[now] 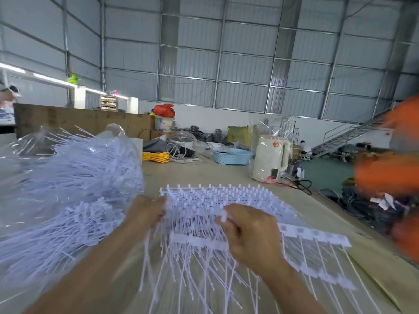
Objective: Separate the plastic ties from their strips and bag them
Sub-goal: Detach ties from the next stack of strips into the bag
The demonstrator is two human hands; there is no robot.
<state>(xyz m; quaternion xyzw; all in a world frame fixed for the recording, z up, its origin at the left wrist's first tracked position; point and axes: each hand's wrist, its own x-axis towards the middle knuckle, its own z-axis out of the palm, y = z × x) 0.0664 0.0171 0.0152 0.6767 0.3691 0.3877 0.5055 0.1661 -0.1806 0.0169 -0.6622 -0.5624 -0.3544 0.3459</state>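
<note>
Both your bare forearms reach forward from the bottom edge. Your left hand (pixel 148 210) (motion-blurred) has its fingers curled into a grip; your right hand (pixel 247 232) is knuckles-up, thumb and forefinger pinched together near its top.

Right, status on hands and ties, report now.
Both hands on the stack of white plastic tie strips: left hand at its left edge, right hand pinching ties. Clear plastic bag of loose white ties on the left. Nothing blocking.
</note>
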